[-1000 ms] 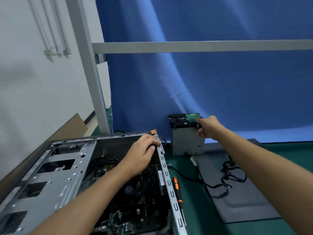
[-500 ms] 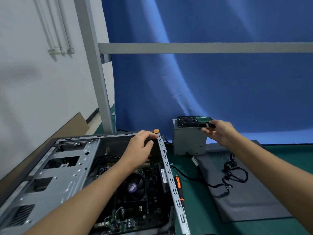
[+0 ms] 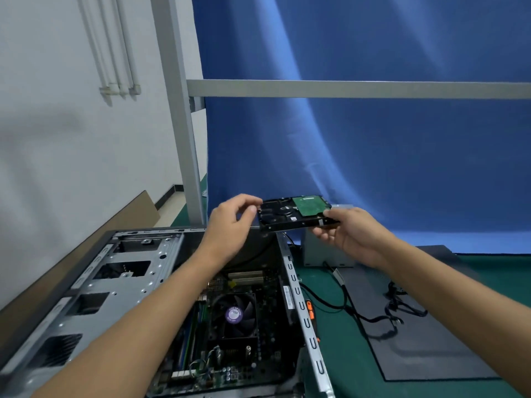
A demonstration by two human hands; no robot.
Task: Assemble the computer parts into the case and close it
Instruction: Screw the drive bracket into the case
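An open case (image 3: 138,271) lies on its side at lower left on a green table (image 3: 344,354), its board and fan (image 3: 234,314) facing up. A screwdriver (image 3: 309,307) with an orange grip lies just beside the case's right rim. A dark panel (image 3: 431,349) at lower right carries loose black cables (image 3: 402,308). A grey box (image 3: 319,254) stands behind the case's far right corner, partly hidden by the right hand (image 3: 353,234). A blue curtain (image 3: 373,153) and a grey frame bar (image 3: 344,89) fill the back, with cardboard (image 3: 138,214) leaning at the left wall.

Half a second ago the drive (image 3: 293,212) lay on top of the grey box and the left hand (image 3: 230,225) rested on the case's rim. Now the drive is lifted clear of the box and sits further left, in the air at mid frame above the case's far corner. The left hand has left the rim and risen to the drive's left end.

The right hand grips the drive's right end, thumb on top and fingers beneath. The left hand's fingers are curled at the left end; whether they touch it cannot be told.

The drive lies roughly flat, circuit side up, with its green board toward the right. Its long axis runs left to right across the frame.
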